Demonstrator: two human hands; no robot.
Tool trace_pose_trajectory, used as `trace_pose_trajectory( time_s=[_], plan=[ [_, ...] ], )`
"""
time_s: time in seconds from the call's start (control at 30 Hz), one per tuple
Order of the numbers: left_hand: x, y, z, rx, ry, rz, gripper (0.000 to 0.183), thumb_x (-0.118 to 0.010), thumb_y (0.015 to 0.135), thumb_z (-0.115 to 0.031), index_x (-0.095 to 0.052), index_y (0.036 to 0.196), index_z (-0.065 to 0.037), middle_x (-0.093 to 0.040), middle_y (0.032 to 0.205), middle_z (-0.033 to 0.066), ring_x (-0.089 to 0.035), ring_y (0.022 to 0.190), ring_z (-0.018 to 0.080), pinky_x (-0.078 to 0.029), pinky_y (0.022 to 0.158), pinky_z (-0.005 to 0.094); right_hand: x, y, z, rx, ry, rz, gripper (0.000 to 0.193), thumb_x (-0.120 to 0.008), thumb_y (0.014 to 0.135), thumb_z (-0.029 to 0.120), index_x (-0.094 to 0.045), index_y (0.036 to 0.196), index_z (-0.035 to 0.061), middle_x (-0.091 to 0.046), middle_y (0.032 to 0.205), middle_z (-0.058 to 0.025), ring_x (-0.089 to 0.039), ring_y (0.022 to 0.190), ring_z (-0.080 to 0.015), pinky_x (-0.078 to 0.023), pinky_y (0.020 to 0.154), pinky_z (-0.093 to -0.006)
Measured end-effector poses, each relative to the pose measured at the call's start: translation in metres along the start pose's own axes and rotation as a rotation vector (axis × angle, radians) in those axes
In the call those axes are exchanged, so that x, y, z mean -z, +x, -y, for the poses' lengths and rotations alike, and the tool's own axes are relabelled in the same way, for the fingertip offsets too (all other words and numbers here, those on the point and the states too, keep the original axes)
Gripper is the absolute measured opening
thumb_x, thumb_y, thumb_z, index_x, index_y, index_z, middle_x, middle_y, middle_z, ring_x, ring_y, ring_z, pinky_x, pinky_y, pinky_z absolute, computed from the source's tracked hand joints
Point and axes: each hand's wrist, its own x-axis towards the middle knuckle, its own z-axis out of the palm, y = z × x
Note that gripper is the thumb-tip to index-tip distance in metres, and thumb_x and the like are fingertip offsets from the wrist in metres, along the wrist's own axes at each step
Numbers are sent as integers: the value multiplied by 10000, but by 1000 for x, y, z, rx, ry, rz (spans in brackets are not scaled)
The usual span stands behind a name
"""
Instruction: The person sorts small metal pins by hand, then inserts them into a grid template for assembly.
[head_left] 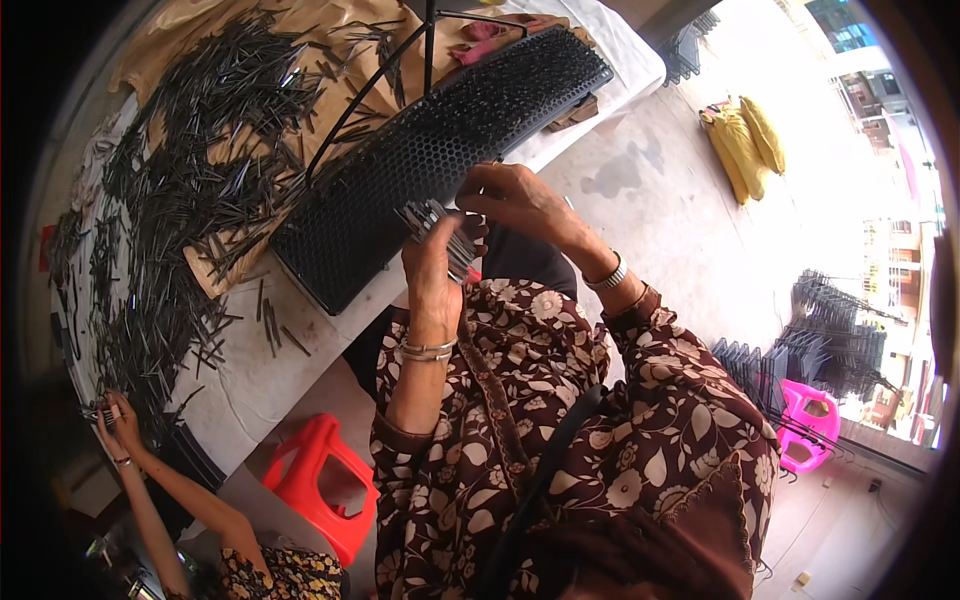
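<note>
My left hand (430, 270) is closed around a bundle of thin dark sticks (461, 255), whose grey ends poke out above and beside the thumb. Just right of the bundle is my right hand (520, 208), its fingers bent in toward the thumb in a pinch; whatever lies between the fingertips is too small to make out. Beyond both hands, a long black rack with a honeycomb of holes (375, 215) slants across the table edge. Its far part is dotted with shiny tips, while the nearer part shows open holes.
A big heap of dark sticks (220, 130) spreads over brown paper (372, 45) on the white-covered table (235, 400). A thin black stand (385, 73) rises behind the rack. At lower left, another person's hands (118, 428) hold sticks. Red stool (325, 485), pink stool (808, 428) and yellow sacks (742, 150) stand around.
</note>
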Motion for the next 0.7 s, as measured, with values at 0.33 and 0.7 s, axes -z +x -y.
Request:
trace_pose_trajectory(
  time_s=[0.33, 0.7],
  plan=[
    [-6, 2, 1, 94, -199, 63, 161, -677, 842, -140, -635, 962, -41, -691, 839, 93, -652, 704, 159, -576, 633, 329, 8, 47, -39, 195, -302, -666, 118, -600, 858, 106, -559, 906, 7, -609, 784, -189, -620, 761, -369, -488, 648, -424],
    [-7, -7, -3, 51, -51, 80, 212, -719, 821, -220, -634, 950, -74, -694, 763, 68, -609, 552, 104, -419, 433, 198, 5, 55, -50, 165, -471, -528, 138, -633, 851, 159, -611, 950, 65, -593, 829, -141, -612, 782, -335, -490, 676, -406]
  ],
)
